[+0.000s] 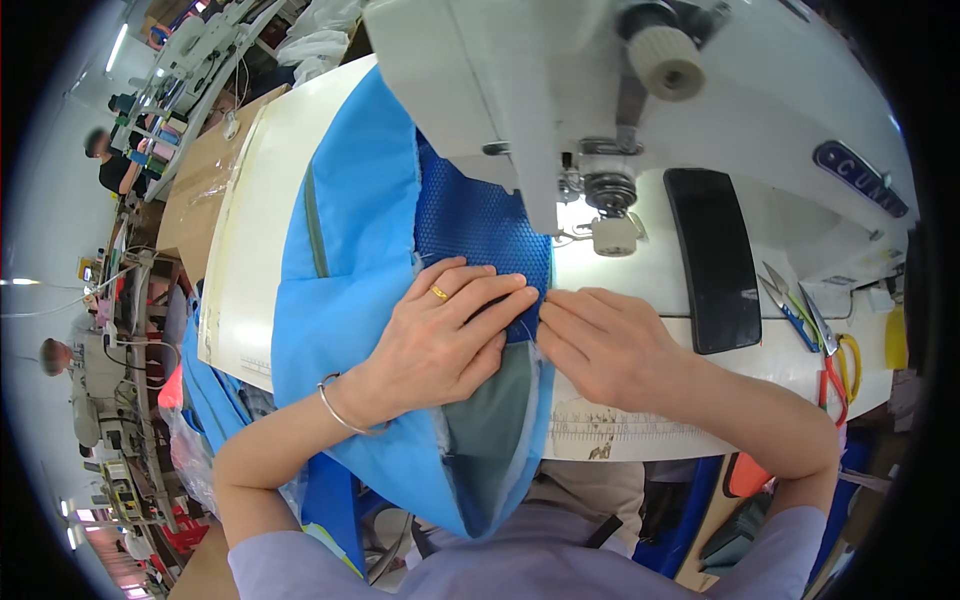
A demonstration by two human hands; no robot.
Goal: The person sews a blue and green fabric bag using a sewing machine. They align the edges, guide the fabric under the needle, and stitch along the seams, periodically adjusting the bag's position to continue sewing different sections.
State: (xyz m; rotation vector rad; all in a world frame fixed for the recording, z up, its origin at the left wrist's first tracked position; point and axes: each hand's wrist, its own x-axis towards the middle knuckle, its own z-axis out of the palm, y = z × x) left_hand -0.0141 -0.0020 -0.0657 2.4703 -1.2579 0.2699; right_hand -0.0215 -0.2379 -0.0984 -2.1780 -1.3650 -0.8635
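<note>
Sewing machine (760, 90) beside light blue fabric (330, 320), darker mesh (470, 215), grey panel (492, 405).

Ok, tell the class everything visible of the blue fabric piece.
The blue fabric piece is smooth-looking light cloth, with a darker honeycomb panel, a grey panel and a narrow green strip. Some edges look frayed. It lies on the table, drooping over the near edge, partly under the sewing machine. The left hand rests on it; the right hand touches its right edge.
</note>
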